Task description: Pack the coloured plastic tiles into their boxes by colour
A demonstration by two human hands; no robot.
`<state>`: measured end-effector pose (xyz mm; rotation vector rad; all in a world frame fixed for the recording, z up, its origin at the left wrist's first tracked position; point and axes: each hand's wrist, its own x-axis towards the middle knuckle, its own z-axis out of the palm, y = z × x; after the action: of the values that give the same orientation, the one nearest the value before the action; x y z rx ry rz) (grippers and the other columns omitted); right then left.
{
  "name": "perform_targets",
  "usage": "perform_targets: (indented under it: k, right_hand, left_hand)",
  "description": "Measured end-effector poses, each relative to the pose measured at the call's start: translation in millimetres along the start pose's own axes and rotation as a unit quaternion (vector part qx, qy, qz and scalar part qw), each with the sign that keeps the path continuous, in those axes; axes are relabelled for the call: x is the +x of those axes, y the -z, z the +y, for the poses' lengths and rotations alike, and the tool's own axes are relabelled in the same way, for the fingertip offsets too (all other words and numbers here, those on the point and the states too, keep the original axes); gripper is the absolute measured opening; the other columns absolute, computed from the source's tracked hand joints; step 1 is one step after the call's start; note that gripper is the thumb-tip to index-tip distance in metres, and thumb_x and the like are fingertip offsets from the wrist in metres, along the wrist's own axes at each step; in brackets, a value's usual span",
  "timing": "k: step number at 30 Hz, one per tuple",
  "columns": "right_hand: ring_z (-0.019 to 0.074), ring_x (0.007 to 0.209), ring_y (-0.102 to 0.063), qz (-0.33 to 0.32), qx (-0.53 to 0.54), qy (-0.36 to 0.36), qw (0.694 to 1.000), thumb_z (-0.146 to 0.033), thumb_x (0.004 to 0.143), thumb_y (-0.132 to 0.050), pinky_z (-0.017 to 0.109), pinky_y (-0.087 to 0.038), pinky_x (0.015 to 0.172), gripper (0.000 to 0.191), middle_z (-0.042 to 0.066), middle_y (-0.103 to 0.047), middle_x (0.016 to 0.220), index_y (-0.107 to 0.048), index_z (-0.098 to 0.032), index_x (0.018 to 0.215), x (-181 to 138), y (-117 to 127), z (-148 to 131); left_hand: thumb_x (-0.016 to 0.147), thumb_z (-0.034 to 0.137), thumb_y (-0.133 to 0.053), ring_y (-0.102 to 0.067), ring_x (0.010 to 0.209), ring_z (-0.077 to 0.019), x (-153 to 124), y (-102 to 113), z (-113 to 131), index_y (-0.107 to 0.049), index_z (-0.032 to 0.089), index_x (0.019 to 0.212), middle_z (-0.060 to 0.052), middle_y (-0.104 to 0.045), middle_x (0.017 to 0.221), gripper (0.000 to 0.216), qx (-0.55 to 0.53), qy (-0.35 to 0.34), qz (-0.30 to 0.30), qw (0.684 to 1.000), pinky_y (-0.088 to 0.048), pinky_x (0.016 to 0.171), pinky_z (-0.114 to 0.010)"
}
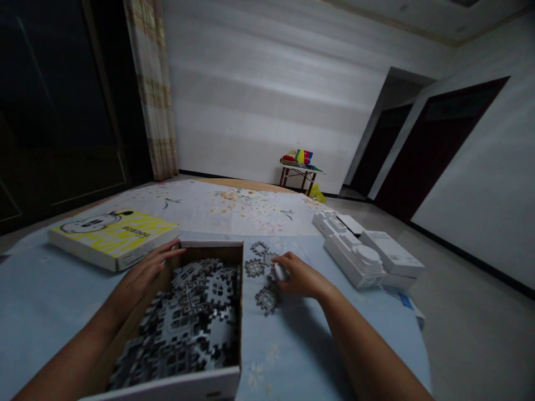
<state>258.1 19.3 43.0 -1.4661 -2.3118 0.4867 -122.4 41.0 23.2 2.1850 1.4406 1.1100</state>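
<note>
A cardboard box (235,312) full of grey interlocking puzzle pieces (192,317) stands on the light blue cloth in front of me. My left hand (144,274) rests on the box's left wall with fingers stretched toward its far corner. My right hand (298,275) lies on the cloth just right of the box, fingers curled over loose grey pieces (267,298). More loose pieces (258,257) lie just beyond it.
A yellow cartoon-printed flat box (112,236) lies at the far left. White boxes and foam inserts (363,253) sit at the right near the cloth's edge. A flowered sheet (234,206) lies beyond. A small table with colourful things (298,167) stands by the wall.
</note>
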Motion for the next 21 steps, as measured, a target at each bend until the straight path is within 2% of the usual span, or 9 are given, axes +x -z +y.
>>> perform_targets:
  k: [6,11,13,15,18,21]
  right_hand:
    - [0.0247,0.101,-0.052,-0.029,-0.034,-0.040,0.998,-0.022,0.062,-0.062,0.034,-0.039,0.089,0.058,0.010,-0.052,0.112,-0.053,-0.021,0.119,2.4,-12.7,5.4]
    - [0.0246,0.100,-0.052,-0.028,-0.025,-0.026,0.999,-0.022,0.061,-0.063,0.036,-0.040,0.089,0.060,0.011,-0.053,0.111,-0.051,-0.021,0.121,4.2,-11.4,9.2]
    - [0.0237,0.100,-0.051,0.012,-0.011,-0.013,1.000,-0.021,0.063,-0.063,0.036,-0.040,0.090,0.060,0.010,-0.053,0.110,-0.050,-0.020,0.122,5.1,-7.2,6.8]
    - [0.0220,0.101,-0.050,0.082,0.019,0.017,0.996,-0.019,0.066,-0.060,0.036,-0.040,0.091,0.060,0.010,-0.051,0.111,-0.046,-0.019,0.124,5.6,-1.4,-3.0]
    - [0.0192,0.103,-0.049,0.168,0.093,0.100,0.976,-0.016,0.070,-0.057,0.034,-0.042,0.089,0.060,0.008,-0.049,0.116,-0.041,-0.022,0.127,3.8,5.4,-33.7]
    - [0.0189,0.108,-0.047,0.183,0.152,0.186,0.953,-0.018,0.073,-0.058,0.035,-0.044,0.088,0.063,0.007,-0.047,0.123,-0.035,-0.026,0.131,-0.1,5.5,-71.3]
  left_hand:
    - [0.076,0.050,-0.041,-0.040,0.124,-0.0222,1.4,12.0,-1.7,-0.061,0.023,0.111,-0.002,-0.048,0.134,0.049,0.055,0.001,-0.022,0.998,-0.025,0.106,-0.035]
    - [0.071,0.052,-0.042,-0.037,0.125,-0.0262,-3.1,12.1,14.8,-0.062,0.027,0.110,-0.002,-0.048,0.133,0.050,0.149,0.025,-0.040,0.988,-0.020,0.106,-0.045]
    - [0.073,0.050,-0.037,-0.035,0.127,-0.0267,-4.9,9.8,22.0,-0.061,0.028,0.111,-0.002,-0.049,0.132,0.050,0.189,0.040,-0.034,0.981,-0.015,0.106,-0.050]
    - [0.075,0.049,-0.033,-0.035,0.127,-0.0255,-5.6,8.4,26.7,-0.060,0.027,0.113,-0.002,-0.049,0.132,0.051,0.204,0.045,-0.027,0.978,-0.013,0.106,-0.051]
    - [0.076,0.050,-0.032,-0.039,0.124,-0.0231,-4.8,8.4,29.2,-0.060,0.024,0.112,-0.004,-0.049,0.132,0.053,0.196,0.039,-0.027,0.979,-0.018,0.105,-0.046]
    - [0.076,0.050,-0.033,-0.044,0.120,-0.0209,-3.9,9.5,30.5,-0.061,0.023,0.110,-0.003,-0.052,0.130,0.052,0.196,0.030,-0.022,0.980,-0.025,0.104,-0.040]
